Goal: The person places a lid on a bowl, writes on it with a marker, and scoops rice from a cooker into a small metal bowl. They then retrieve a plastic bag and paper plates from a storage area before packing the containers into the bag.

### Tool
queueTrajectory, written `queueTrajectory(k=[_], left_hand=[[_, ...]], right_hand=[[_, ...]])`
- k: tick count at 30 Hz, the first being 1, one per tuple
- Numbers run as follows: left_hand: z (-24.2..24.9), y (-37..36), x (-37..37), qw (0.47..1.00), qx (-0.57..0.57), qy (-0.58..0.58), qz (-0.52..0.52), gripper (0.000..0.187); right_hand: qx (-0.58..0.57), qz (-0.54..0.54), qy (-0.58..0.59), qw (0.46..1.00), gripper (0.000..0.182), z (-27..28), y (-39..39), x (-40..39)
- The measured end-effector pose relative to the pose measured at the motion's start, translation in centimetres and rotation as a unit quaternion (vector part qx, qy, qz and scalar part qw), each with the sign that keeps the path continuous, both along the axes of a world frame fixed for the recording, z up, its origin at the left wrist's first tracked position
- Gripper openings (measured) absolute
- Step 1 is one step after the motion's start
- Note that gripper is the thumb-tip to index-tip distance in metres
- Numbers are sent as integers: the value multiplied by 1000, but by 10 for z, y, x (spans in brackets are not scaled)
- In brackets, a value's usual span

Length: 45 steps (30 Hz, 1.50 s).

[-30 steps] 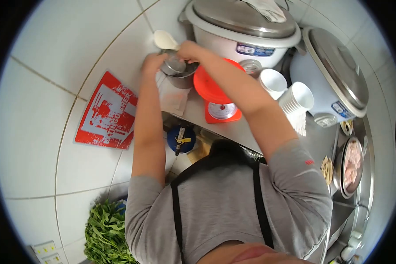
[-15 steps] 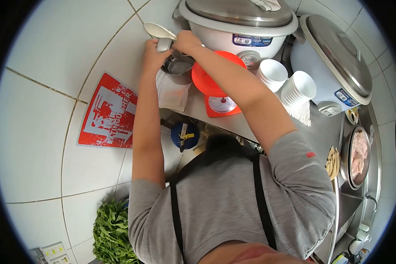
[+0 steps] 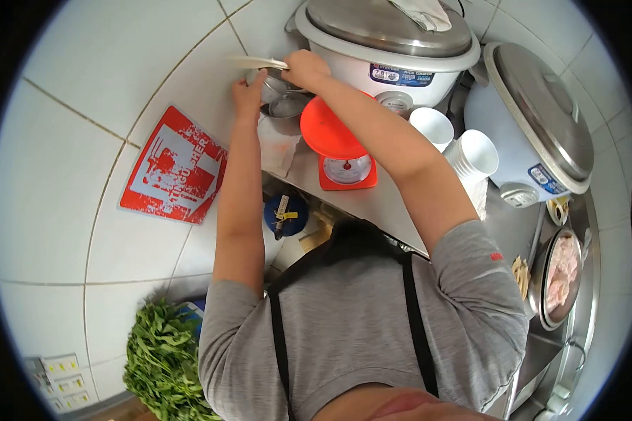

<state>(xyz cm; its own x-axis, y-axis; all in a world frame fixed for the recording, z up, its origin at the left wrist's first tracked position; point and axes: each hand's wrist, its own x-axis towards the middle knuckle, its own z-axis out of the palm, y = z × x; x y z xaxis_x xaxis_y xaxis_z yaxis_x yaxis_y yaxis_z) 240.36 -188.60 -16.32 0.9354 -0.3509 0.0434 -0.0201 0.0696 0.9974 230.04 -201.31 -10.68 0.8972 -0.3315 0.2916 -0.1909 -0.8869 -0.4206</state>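
Note:
My right hand (image 3: 307,70) is closed around the handle of a pale serving spoon (image 3: 263,63), whose head points left and is blurred. Just below the spoon, my left hand (image 3: 248,95) grips the side of a small metal cup (image 3: 271,85). Behind and under that cup stands a metal pot (image 3: 288,107) at the counter's left end. Right of the pot is a kitchen scale (image 3: 347,170) with a red pan (image 3: 330,130) on top; my right forearm passes over the pan. What the cup contains is hidden.
A large rice cooker (image 3: 393,67) stands behind the scale, a second (image 3: 534,119) to its right. Stacked white cups (image 3: 474,154) sit before them. A metal bowl of raw meat (image 3: 560,270) is far right. Leafy greens (image 3: 161,358) lie lower left; a red sign (image 3: 172,168) hangs on the wall.
The spoon has turned from showing its oval face to nearly edge-on, and its head is smeared by motion. The small cup has tilted. The whole view has shifted slightly.

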Motion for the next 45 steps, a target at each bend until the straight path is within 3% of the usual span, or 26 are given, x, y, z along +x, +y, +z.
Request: queueTrajectory(k=[1, 3, 6, 8, 10, 11, 12, 13, 14, 16, 17, 19, 21, 22, 24, 26, 28, 33, 36, 45], left_hand=[[-3, 2, 0, 1000, -2, -1, 12, 57], [-9, 8, -2, 962, -205, 181, -20, 48], [-12, 12, -5, 962, -178, 208, -15, 44], [-23, 20, -8, 949, -228, 217, -25, 40], [-23, 15, -20, 969, -175, 113, 136, 37], [-21, 12, -25, 970, -175, 112, 128, 37], [-26, 8, -26, 962, -32, -152, 225, 39], [-30, 8, -28, 857, 111, -401, 303, 42], [-31, 10, -26, 857, 101, -408, 298, 42], [-31, 23, -30, 791, 268, -543, 83, 37], [-28, 25, -37, 805, 259, -529, 65, 35], [-21, 28, -43, 828, 229, -510, 55, 34], [-20, 35, -41, 839, 212, -496, 72, 35], [-20, 36, -41, 842, 211, -489, 83, 34], [-22, 39, -41, 859, 185, -471, 79, 33], [-37, 39, -30, 852, 197, -468, 124, 35], [-32, 42, -36, 889, 196, -403, 98, 38], [-29, 35, -45, 875, 172, -429, 143, 40], [-26, 26, -46, 872, 167, -437, 145, 40], [-29, 24, -52, 891, 152, -402, 149, 45]], right_hand=[[-69, 55, -21, 996, 25, -1, -2, 1], [-132, 122, -43, 983, 23, -5, 0, 0], [-183, 209, -53, 959, 18, -4, -2, 2], [-140, 237, -48, 960, 17, -7, 0, 1], [-134, 236, -63, 961, 17, 2, 2, -7], [-131, 231, -74, 961, 17, 9, -2, -11], [-134, 223, -76, 963, 17, 18, -8, -15], [-180, 189, -82, 962, 18, 28, -13, -18], [-231, 153, -92, 956, 18, 43, -20, -18], [-245, 63, -124, 960, 28, 69, -50, -9], [-245, 13, -159, 956, 29, 79, -74, -1], [-329, -73, -116, 934, 32, 111, -129, -1], [-331, -166, -11, 929, 39, 132, -182, -9], [-336, -177, -20, 925, 39, 134, -220, 0], [-178, -139, 59, 972, 48, 112, -288, 24], [-189, -232, 30, 954, 48, 95, -273, 15], [-224, -255, -4, 941, 42, 94, -243, -4], [-275, -228, -31, 933, 25, 89, -251, -9], [-292, -228, -77, 926, 23, 83, -252, -12], [-273, -242, -62, 929, 24, 90, -246, -14]])
